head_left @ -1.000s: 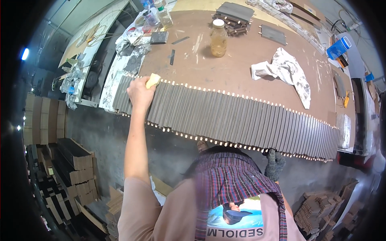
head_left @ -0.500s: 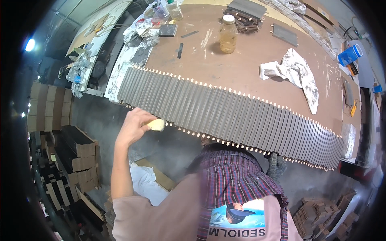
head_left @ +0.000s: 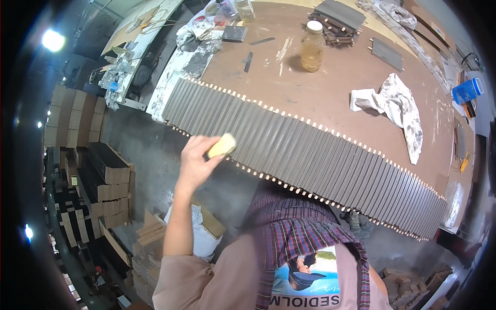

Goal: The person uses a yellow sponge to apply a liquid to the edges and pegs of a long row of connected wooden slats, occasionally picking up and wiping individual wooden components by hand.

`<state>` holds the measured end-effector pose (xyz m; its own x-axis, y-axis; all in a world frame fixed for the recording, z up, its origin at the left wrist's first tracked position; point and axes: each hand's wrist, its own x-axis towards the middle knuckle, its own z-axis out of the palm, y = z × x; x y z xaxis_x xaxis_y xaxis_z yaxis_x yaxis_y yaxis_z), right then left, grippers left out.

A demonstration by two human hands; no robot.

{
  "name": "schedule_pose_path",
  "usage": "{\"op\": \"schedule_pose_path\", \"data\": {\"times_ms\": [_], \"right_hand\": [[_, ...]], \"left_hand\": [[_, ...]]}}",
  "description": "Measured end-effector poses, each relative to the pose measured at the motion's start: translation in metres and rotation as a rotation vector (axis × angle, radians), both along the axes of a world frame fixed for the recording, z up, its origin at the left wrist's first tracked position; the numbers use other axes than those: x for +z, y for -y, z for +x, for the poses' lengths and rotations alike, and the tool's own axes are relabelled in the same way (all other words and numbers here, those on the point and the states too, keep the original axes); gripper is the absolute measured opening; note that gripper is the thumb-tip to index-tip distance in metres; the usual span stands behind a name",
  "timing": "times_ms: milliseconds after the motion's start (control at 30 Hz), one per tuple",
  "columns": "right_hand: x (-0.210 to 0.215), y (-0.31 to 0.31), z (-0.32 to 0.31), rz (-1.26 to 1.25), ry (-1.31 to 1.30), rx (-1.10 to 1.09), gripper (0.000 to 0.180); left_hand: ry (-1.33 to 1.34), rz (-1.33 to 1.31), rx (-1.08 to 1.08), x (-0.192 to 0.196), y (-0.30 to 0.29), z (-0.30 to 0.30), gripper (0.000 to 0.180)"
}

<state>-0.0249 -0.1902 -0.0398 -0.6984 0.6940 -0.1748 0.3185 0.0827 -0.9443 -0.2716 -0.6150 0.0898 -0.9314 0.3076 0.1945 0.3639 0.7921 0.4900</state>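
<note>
My bare left hand [head_left: 196, 159] is closed around a pale yellow sponge [head_left: 222, 146]. It holds the sponge at the near edge of a long row of dark grey slats [head_left: 289, 144], left of the row's middle. The slats lie side by side along the table's near side, with short light wooden pegs sticking out at both ends. What looks like my right hand [head_left: 356, 222], in a dark grey glove, is below the row's near edge towards the right. Its fingers are mostly hidden.
Beyond the slats, the brown table [head_left: 279, 82] carries a white-capped jar [head_left: 312, 49] of yellowish liquid, a stained white cloth [head_left: 390, 108] and stacked grey slats [head_left: 338, 20]. A blue container [head_left: 467, 91] stands far right. Stacked boards [head_left: 106, 175] stand at left.
My left hand has moved right and slightly up with the sponge, from below the slats' near edge to overlapping it. The whole view has also shifted and turned a little.
</note>
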Motion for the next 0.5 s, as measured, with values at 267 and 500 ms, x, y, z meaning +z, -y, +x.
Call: {"op": "schedule_pose_path", "data": {"times_ms": [267,500], "right_hand": [[0.011,0.026,-0.002,-0.13,-0.036,-0.084,0.013],[-0.028,0.036,0.011,-0.107,-0.194,-0.227,0.012]], "left_hand": [[-0.196,-0.02,0.08,-0.048,0.022,-0.112,0.027],[-0.161,0.177,0.06,-0.049,0.039,-0.147,0.029]]}}
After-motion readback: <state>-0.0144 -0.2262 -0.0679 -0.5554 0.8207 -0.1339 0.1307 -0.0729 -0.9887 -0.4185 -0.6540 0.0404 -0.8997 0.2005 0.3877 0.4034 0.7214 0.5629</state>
